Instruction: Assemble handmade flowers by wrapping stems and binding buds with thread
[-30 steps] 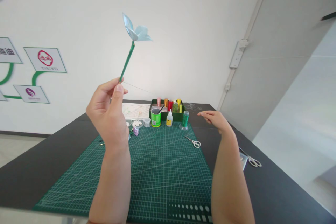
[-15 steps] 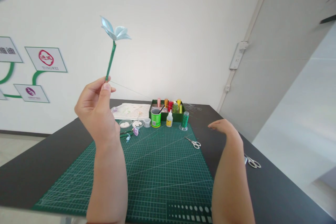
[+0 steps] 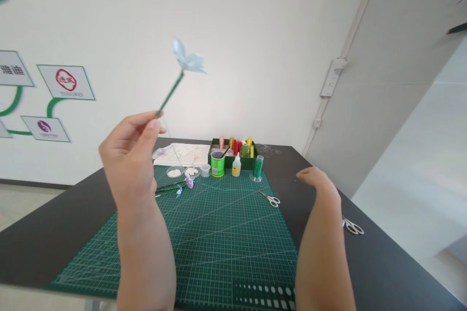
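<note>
Pinched between the thumb and fingers of my left hand is the lower stem of a pale blue artificial flower. Its green-wrapped stem leans to the right and the petals are a little blurred. A thin green thread hangs slack from the stem and runs down toward the mat. Over the right side of the table, my right hand is bent at the wrist with its fingers together. A faint line of the thread reaches its fingertips, which look closed on it. The green thread spool stands left of that hand.
On the green cutting mat lie white-handled scissors and purple and blue flowers. Behind are a green can, a glue bottle, small dishes and a box of thread spools. More scissors lie at right.
The flower has tipped and shifted right and slightly down in my left hand. The thread, nearly straight before, now sags. My right hand has moved slightly right.
</note>
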Tool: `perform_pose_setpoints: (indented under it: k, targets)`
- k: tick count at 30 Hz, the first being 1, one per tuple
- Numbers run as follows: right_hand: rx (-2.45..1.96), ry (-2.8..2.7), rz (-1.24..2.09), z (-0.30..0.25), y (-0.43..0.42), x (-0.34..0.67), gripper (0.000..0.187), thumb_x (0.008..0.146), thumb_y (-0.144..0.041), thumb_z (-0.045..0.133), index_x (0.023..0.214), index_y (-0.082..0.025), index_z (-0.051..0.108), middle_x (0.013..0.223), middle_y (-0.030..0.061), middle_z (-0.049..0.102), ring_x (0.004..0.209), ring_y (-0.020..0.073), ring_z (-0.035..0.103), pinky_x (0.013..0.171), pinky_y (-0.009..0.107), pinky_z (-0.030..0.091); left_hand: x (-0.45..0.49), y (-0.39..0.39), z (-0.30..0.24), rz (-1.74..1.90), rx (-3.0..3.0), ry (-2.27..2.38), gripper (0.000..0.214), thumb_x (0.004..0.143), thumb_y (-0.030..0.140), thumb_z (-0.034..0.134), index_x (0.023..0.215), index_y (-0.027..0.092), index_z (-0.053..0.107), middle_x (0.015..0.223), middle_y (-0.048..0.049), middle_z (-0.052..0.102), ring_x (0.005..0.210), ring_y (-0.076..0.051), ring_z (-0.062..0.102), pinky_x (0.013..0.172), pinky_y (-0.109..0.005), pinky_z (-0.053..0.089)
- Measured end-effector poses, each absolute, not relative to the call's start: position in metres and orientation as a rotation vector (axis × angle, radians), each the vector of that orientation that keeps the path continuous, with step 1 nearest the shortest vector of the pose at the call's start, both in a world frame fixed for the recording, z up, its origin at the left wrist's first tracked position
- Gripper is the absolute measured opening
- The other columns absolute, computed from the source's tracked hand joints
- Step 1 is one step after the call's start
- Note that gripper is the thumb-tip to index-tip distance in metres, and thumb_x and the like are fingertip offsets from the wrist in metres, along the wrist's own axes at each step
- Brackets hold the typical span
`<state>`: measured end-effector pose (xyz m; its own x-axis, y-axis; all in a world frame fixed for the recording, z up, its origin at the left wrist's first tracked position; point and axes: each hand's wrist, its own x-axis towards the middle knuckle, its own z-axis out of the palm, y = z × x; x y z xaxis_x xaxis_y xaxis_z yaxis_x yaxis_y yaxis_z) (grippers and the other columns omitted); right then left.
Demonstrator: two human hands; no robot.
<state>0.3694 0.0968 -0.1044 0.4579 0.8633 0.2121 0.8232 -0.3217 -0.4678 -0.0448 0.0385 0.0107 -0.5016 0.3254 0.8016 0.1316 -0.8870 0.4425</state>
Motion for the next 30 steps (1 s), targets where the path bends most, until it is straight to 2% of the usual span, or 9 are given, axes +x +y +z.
perform_pose_setpoints:
  k: [2, 4, 8, 12, 17, 20, 24, 27, 30]
  targets:
    - [-2.135, -1.424, 0.108, -0.088, 0.093, 0.352, 0.022, 0.083, -0.02, 0.061, 0.089, -0.018, 0.082, 0.09, 0.0124, 0.08, 0.09, 0.0266, 0.075, 0.082, 0.033, 0.055, -0.035, 0.036, 0.007, 2.333, 1.643, 0.754, 0.011, 0.08, 0.019, 0.075, 0.089, 0.024, 0.08, 0.07, 0.0025, 0.072, 0.069, -0.013, 0.064, 0.071, -0.029, 0.052]
    - [-1.988, -1.487, 0.098, -0.068, 0.087, 0.324, 0.032, 0.09, -0.03, 0.057, 0.113, -0.023, 0.078, 0.114, 0.0086, 0.078, 0.11, 0.0242, 0.07, 0.096, 0.033, 0.052, -0.02, 0.033, 0.003, 2.149, 1.771, 0.816, 0.011, 0.083, 0.023, 0.074, 0.092, 0.025, 0.08, 0.074, 0.0015, 0.073, 0.072, -0.015, 0.066, 0.071, -0.03, 0.052]
    - [-1.212, -1.558, 0.248, -0.032, 0.061, 0.25, 0.038, 0.093, -0.037, 0.058, 0.126, -0.022, 0.069, 0.128, 0.0096, 0.071, 0.118, 0.0256, 0.065, 0.109, 0.046, 0.046, 0.009, 0.026, -0.002, 1.987, 2.047, 0.89, 0.012, 0.088, 0.026, 0.067, 0.093, 0.027, 0.079, 0.079, 0.001, 0.075, 0.071, -0.016, 0.065, 0.072, -0.034, 0.051]
    - [-0.622, -1.533, 0.785, -0.014, 0.029, 0.2, 0.038, 0.098, -0.041, 0.053, 0.135, -0.03, 0.057, 0.143, 0.0067, 0.059, 0.122, 0.0218, 0.062, 0.106, 0.044, 0.051, 0.026, 0.02, -0.006, 1.976, 2.172, 0.973, 0.017, 0.091, 0.022, 0.063, 0.096, 0.029, 0.077, 0.081, 0.0021, 0.076, 0.072, -0.017, 0.064, 0.079, -0.039, 0.05]
    - [-0.506, -1.466, 0.906, -0.012, 0.013, 0.181, 0.032, 0.098, -0.043, 0.055, 0.126, -0.03, 0.054, 0.131, 0.0068, 0.062, 0.109, 0.0199, 0.067, 0.096, 0.039, 0.056, 0.032, 0.017, -0.009, 1.989, 2.15, 0.957, 0.018, 0.094, 0.025, 0.061, 0.102, 0.03, 0.076, 0.091, 0.0013, 0.078, 0.08, -0.018, 0.067, 0.082, -0.04, 0.05]
    - [-0.536, -1.434, 0.85, -0.013, 0.009, 0.171, 0.03, 0.098, -0.045, 0.056, 0.122, -0.028, 0.051, 0.116, 0.0046, 0.067, 0.087, 0.0153, 0.07, 0.076, 0.031, 0.058, 0.033, 0.015, -0.009, 1.985, 2.143, 0.957, 0.017, 0.095, 0.025, 0.061, 0.102, 0.03, 0.076, 0.096, 0.0015, 0.079, 0.082, -0.018, 0.067, 0.083, -0.039, 0.05]
    - [-0.663, -1.398, 0.756, -0.012, 0.003, 0.158, 0.025, 0.098, -0.046, 0.056, 0.112, -0.026, 0.051, 0.078, -0.0035, 0.063, 0.048, 0.0072, 0.051, 0.043, 0.021, 0.037, 0.034, 0.014, -0.009, 1.997, 2.13, 0.955, 0.015, 0.094, 0.024, 0.062, 0.099, 0.03, 0.076, 0.089, 0.003, 0.078, 0.078, -0.017, 0.066, 0.084, -0.039, 0.049]
    - [-0.733, -1.366, 0.594, -0.012, -0.001, 0.152, 0.018, 0.098, -0.042, 0.057, 0.099, -0.024, 0.055, 0.057, -0.0079, 0.046, 0.044, 0.0074, 0.037, 0.042, 0.022, 0.027, 0.034, 0.013, -0.009, 2.032, 2.164, 1.012, 0.015, 0.094, 0.024, 0.063, 0.099, 0.029, 0.076, 0.088, 0.0027, 0.077, 0.078, -0.017, 0.065, 0.087, -0.041, 0.047]
    - [-0.83, -1.391, 0.432, -0.014, -0.002, 0.153, 0.015, 0.098, -0.036, 0.057, 0.09, -0.023, 0.058, 0.05, -0.0088, 0.036, 0.044, 0.0085, 0.031, 0.043, 0.023, 0.023, 0.033, 0.015, -0.009, 2.102, 2.181, 1.084, 0.014, 0.093, 0.025, 0.063, 0.099, 0.029, 0.075, 0.086, 0.0025, 0.077, 0.078, -0.018, 0.065, 0.091, -0.042, 0.045]
